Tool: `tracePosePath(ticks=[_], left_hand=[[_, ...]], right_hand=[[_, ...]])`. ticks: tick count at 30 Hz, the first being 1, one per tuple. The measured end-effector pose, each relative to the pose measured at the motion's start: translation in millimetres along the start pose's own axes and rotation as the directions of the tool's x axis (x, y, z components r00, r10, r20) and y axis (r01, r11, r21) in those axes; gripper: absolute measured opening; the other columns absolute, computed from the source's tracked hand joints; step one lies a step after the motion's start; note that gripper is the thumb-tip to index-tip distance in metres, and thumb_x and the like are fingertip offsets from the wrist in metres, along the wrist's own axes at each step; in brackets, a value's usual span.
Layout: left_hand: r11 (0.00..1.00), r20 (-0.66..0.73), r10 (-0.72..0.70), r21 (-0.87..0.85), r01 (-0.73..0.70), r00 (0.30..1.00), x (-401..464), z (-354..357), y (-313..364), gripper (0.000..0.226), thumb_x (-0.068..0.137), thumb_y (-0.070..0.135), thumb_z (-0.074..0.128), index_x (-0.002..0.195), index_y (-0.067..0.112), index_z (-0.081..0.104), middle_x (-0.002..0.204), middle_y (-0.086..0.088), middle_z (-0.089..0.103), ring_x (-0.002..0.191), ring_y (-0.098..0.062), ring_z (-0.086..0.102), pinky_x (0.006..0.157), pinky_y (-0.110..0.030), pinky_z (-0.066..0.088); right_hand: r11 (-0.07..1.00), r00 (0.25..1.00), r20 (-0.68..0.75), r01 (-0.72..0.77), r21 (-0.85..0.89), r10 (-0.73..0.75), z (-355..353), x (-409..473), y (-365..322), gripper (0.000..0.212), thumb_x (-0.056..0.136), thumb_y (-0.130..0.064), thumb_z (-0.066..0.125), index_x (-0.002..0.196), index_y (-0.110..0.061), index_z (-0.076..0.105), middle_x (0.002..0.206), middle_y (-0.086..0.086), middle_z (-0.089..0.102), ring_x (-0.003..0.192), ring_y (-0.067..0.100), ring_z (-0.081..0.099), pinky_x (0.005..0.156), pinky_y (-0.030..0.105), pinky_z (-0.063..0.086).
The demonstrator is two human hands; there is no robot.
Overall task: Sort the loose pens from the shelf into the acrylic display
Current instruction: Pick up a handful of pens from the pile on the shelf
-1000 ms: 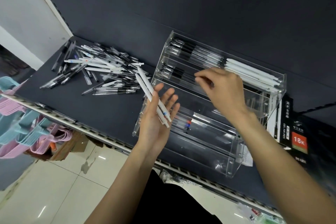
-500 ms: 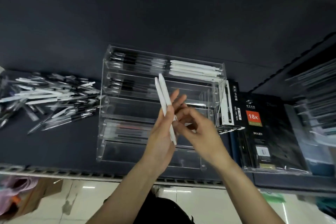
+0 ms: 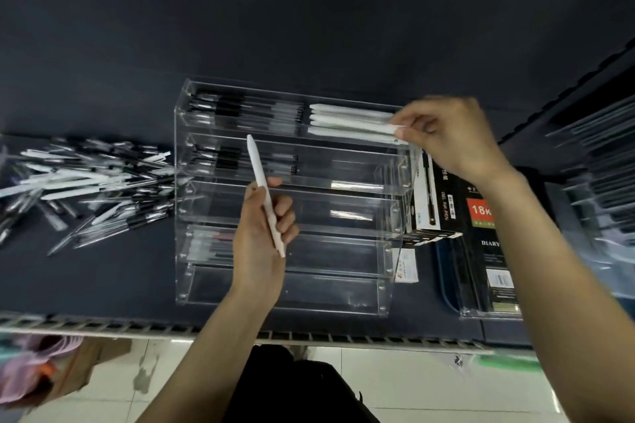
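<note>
nearest the camera ran the shelf's perforated metal front edge [image 3: 103, 323], with pale floor tiles [image 3: 412, 385] below it. just behind that edge stood the acrylic display [image 3: 285, 292], its stepped trays rising toward the dark back panel [image 3: 309, 10]; its lowest tray sat close to the lip, leaving only a thin strip of dark shelf in front. the left hand [image 3: 261, 244] hovered over the middle trays, grip closed around one white pen [image 3: 264, 194] held nearly upright, tip pointing away. left of the display, a band of bare shelf lay in front of the loose pens [image 3: 89, 185], whose heap reached the display's left wall. to the right, a black pen box [image 3: 434, 196] and a diary pack [image 3: 481, 237] crowded the display's right wall. farther back, the right hand [image 3: 450, 137] pinched the end of another white pen [image 3: 354, 129] at the right end of the top tray, beside other white pens; black pens [image 3: 240, 110] filled that tray's left half.
</note>
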State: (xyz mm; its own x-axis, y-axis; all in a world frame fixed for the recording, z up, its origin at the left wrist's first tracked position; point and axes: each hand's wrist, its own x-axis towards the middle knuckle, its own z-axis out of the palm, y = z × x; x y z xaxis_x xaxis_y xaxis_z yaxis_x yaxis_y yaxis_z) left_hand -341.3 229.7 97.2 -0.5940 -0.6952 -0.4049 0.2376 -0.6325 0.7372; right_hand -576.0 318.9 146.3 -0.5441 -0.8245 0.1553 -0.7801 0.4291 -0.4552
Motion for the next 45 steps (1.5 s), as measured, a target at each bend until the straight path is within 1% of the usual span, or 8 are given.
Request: tracePosePath(ticks=[7,12,21,33,36,39,43,45], left_hand=[[0.981,0.02,0.024,0.192,-0.027,1.0,-3.0,5.9,-3.5,0.025,0.094,0.026,0.046,0.107,0.018,0.066,0.085,0.019,0.065,0.077,-0.001,0.051,0.074,-0.016,0.043],[0.989,0.026,0.027,0.146,-0.03,0.999,-2.9,5.8,-4.1,0.034,0.082,0.029,0.054,0.111,0.017,0.068,0.086,0.015,0.064,0.076,-0.001,0.05,0.075,-0.018,0.043],[0.993,0.013,0.02,0.117,-0.022,1.0,-2.8,-2.6,-6.6,0.039,0.085,0.028,0.055,0.119,0.014,0.065,0.089,0.015,0.063,0.08,-0.002,0.051,0.075,-0.021,0.042],[0.995,0.008,-0.003,0.101,0.002,1.0,-5.7,-3.8,-11.6,0.033,0.081,0.026,0.059,0.111,0.019,0.068,0.107,0.011,0.069,0.083,-0.004,0.056,0.083,-0.023,0.045],[0.991,0.032,0.018,0.133,-0.022,0.999,-8.1,-2.8,-12.2,0.029,0.08,0.024,0.059,0.107,0.02,0.067,0.104,0.016,0.07,0.09,-0.008,0.064,0.085,-0.028,0.05],[0.994,0.036,0.051,0.097,-0.054,0.998,-9.6,0.8,-13.9,0.027,0.079,0.018,0.061,0.106,0.015,0.066,0.097,0.008,0.07,0.094,-0.012,0.068,0.08,-0.024,0.054],[0.992,0.053,0.092,0.077,-0.096,0.994,-10.1,18.0,-17.6,0.024,0.078,0.019,0.065,0.101,0.014,0.067,0.092,0.004,0.071,0.097,-0.012,0.066,0.084,-0.023,0.053],[0.985,0.077,0.121,0.115,-0.129,0.99,-9.6,29.5,-18.0,0.017,0.082,0.018,0.065,0.099,0.018,0.068,0.092,0.007,0.072,0.096,-0.009,0.066,0.082,-0.021,0.052]], right_hand=[[0.999,0.995,0.096,-0.027,-0.034,0.03,-0.7,14.8,-0.8,0.01,0.083,-0.027,0.071,0.092,-0.03,0.074,0.081,-0.012,0.066,0.078,0.005,0.061,0.077,0.03,0.052],[0.996,0.992,0.123,-0.022,-0.084,0.032,-1.0,22.6,-4.0,0.008,0.083,-0.026,0.071,0.091,-0.026,0.074,0.077,-0.014,0.062,0.075,0.003,0.058,0.074,0.023,0.046],[0.931,0.992,0.126,0.071,-0.357,-0.028,4.5,28.7,-14.4,0.008,0.087,-0.022,0.064,0.091,-0.025,0.071,0.094,-0.002,0.07,0.092,0.026,0.063,0.079,0.035,0.047],[0.952,0.99,0.12,0.102,-0.29,-0.07,3.9,18.5,-10.0,0.016,0.093,-0.027,0.057,0.099,-0.023,0.071,0.107,-0.005,0.065,0.098,0.02,0.06,0.073,0.026,0.036],[0.963,0.993,-0.043,0.092,-0.254,-0.106,2.5,8.0,-15.0,0.017,0.093,-0.024,0.055,0.098,-0.021,0.071,0.098,-0.004,0.066,0.09,0.019,0.061,0.07,0.026,0.039],[0.989,0.969,-0.209,0.145,0.035,-0.134,0.1,-24.8,-43.7,0.014,0.089,-0.025,0.06,0.095,-0.018,0.071,0.087,-0.005,0.067,0.078,0.008,0.059,0.068,0.026,0.046],[0.984,0.993,0.03,0.11,0.139,-0.115,30.3,-77.9,-74.4,0.025,0.081,-0.036,0.07,0.102,-0.024,0.067,0.092,-0.009,0.07,0.081,0.007,0.065,0.074,0.03,0.054],[0.987,0.997,-0.021,0.082,0.139,-0.08,38.8,-84.8,-72.2,0.019,0.082,-0.029,0.071,0.099,-0.024,0.067,0.086,-0.009,0.071,0.075,0.011,0.067,0.069,0.037,0.055]])
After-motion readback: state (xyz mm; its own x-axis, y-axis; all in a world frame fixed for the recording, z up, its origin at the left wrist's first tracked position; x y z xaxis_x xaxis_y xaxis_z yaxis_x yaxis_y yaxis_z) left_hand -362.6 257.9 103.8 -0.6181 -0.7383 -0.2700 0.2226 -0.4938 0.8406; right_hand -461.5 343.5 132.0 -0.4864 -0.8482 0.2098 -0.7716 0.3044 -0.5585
